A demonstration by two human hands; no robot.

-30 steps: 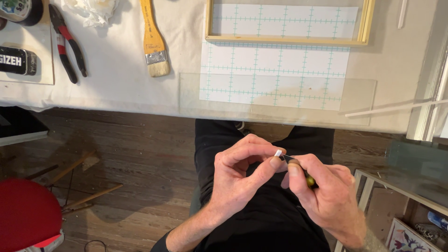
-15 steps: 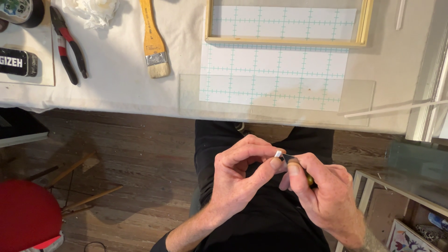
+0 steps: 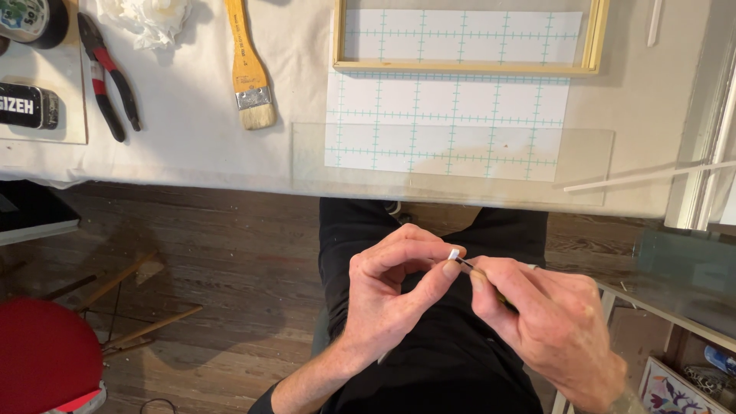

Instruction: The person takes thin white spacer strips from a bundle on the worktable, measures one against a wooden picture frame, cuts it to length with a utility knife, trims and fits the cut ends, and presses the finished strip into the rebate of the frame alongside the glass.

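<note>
Small white piece [image 3: 454,254], pinched at the fingertips of the left hand [image 3: 391,295], sits over the person's lap, well below the near edge of the counter [image 3: 192,138] and between the two hands. The left hand's thumb and forefinger are closed together on that white piece, the other fingers curled loosely behind. A thin dark tool [image 3: 479,276] runs from the white piece back into the right hand [image 3: 548,322], whose fingers are clamped around its shaft so that most of it is hidden; what kind of tool it is cannot be told. The two hands touch or nearly touch at the fingertips. On the counter above, a clear glass sheet [image 3: 590,165] lies along the near edge, over a white grid sheet [image 3: 448,126] with teal markings. A wooden frame [image 3: 464,67] lies farther back on the same grid sheet. To the left of the glass lies a flat paintbrush [image 3: 247,65] with a yellow handle, bristles toward the near edge. Farther left are red-handled pliers [image 3: 107,77], and crumpled white paper [image 3: 149,17] sits at the far edge. A thin white strip [image 3: 648,175] juts across the counter's right end. On the wooden floor at lower left stands a red stool [image 3: 42,356].
</note>
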